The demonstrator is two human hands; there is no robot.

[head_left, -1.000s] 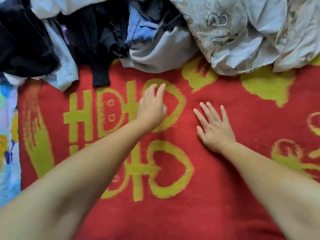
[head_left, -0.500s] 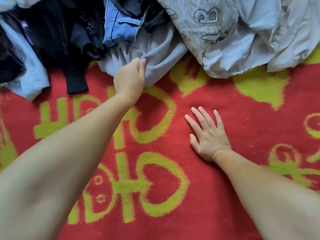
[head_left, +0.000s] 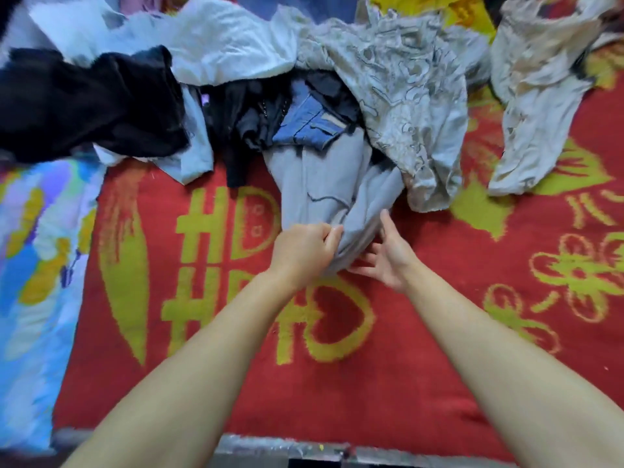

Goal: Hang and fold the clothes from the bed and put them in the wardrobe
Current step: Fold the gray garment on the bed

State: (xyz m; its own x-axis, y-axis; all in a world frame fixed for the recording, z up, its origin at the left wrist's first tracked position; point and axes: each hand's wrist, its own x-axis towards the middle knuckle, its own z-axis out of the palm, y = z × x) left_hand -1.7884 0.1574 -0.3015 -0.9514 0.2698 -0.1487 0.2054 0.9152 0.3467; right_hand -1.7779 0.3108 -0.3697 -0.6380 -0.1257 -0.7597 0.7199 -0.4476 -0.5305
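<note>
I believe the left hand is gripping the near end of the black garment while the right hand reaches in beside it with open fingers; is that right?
Not quite: the garment is wrong. The head view shows the left hand gripping the near end of the grey garment, drawn out over the red blanket. The black garment lies untouched at the far left. The right hand does reach in beside it with open fingers.

A soft, matt grey cloth garment (head_left: 324,184) is seen. The red blanket (head_left: 422,349) looks fuzzy and woolly. A black garment (head_left: 84,103) seems fluffy, though blurred. Blue denim (head_left: 304,128) looks rough. The bed edge (head_left: 287,450) looks like shiny metal.
</note>
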